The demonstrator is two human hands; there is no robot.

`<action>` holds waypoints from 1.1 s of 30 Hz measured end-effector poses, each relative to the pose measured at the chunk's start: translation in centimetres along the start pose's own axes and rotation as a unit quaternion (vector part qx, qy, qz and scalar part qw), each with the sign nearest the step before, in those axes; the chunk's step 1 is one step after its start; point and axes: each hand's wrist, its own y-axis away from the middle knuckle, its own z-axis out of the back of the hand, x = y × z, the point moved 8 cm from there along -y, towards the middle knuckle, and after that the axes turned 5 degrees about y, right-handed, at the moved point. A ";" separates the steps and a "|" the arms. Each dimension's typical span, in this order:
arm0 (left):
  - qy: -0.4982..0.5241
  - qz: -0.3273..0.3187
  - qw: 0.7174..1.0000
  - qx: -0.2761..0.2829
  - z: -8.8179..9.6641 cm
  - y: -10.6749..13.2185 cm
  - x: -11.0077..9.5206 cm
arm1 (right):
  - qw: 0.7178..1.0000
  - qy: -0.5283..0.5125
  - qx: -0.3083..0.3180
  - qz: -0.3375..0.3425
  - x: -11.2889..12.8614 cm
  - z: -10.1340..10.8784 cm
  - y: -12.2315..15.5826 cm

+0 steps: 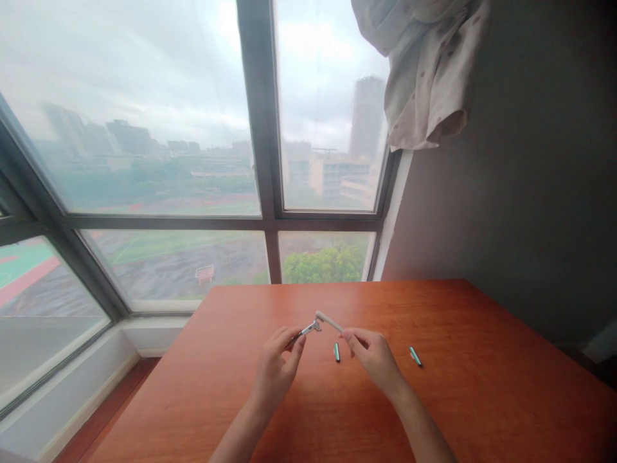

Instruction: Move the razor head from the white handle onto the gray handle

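Above the middle of the table, my left hand (281,361) is closed around a razor handle (310,328), silver and dark, its head end pointing up and right with no blade cartridge on it. A pale toothbrush (330,322) is pinched in my right hand (370,357). Its brush end meets or nearly meets the razor's head end; whether they touch I cannot tell. One green and black razor cartridge (337,352) lies on the table just left of my right hand. Another such cartridge (415,357) rests farther right.
The reddish-brown wooden table (231,399) spreads under both hands. Beyond its far edge stands a large window with a dark frame (270,224). A light spotted curtain (429,83) hangs bunched at upper right, beside a dark wall (520,193).
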 end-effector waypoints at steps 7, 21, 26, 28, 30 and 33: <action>0.001 0.011 1.000 -0.008 0.2 0.0 0.2 | 1.000 -0.003 0.024 0.011 0.3 -0.4 0.1; 0.032 0.040 0.999 -0.015 0.2 0.0 0.5 | 1.000 -0.001 0.013 0.015 0.3 -0.3 0.0; 0.043 0.049 0.998 -0.023 0.4 -0.1 0.4 | 1.000 -0.010 0.002 0.019 0.3 0.0 0.0; 0.050 0.051 0.997 -0.026 0.4 -0.1 0.4 | 0.999 -0.026 0.023 0.021 0.5 -0.3 0.1; 0.061 0.058 0.996 -0.029 0.5 -0.1 0.6 | 0.999 -0.031 0.034 0.017 0.5 -0.6 0.1; 0.080 0.071 0.994 -0.032 0.4 0.0 0.9 | 0.999 -0.027 0.026 0.008 0.3 -0.5 0.1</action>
